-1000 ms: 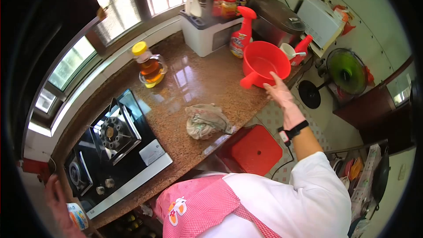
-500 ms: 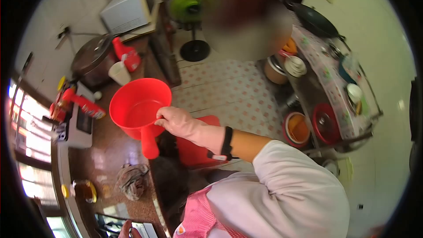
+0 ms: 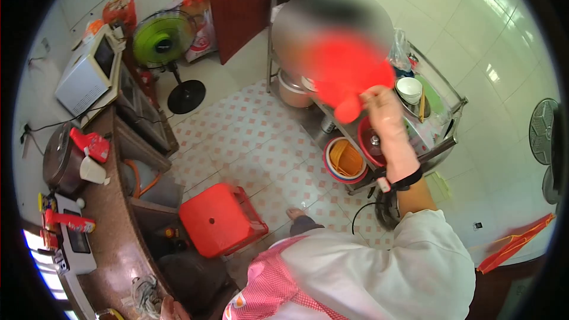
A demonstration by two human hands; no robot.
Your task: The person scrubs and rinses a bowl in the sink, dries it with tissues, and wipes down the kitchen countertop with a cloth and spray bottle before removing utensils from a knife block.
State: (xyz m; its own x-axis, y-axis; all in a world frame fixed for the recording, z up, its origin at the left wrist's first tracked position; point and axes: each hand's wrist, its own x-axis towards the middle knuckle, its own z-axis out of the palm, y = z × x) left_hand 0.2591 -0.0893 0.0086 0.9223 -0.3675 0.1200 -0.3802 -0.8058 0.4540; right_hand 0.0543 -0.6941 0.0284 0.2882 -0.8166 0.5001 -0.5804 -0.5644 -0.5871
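Note:
A red plastic water dipper (image 3: 361, 74) is held out over the metal shelf rack at the upper right, and its upper part is blurred. My right hand (image 3: 382, 109) has its fingers closed on the dipper's rim, beside the short handle. A black band circles that wrist. At the bottom left, only a small part of my left hand (image 3: 172, 308) shows, close to a crumpled cloth (image 3: 145, 295) on the counter. Its fingers are mostly cut off by the frame edge.
A red stool (image 3: 216, 216) stands on the tiled floor. The rack (image 3: 435, 153) bears a white bowl (image 3: 409, 90) with chopsticks nearby, and basins sit below. Along the left are the brown counter (image 3: 106, 225), a microwave (image 3: 89, 71) and a green fan (image 3: 163, 41).
My right hand has carried the dipper from above the left counter across to the rack on the right. The view has turned right. My left hand stays low at the counter.

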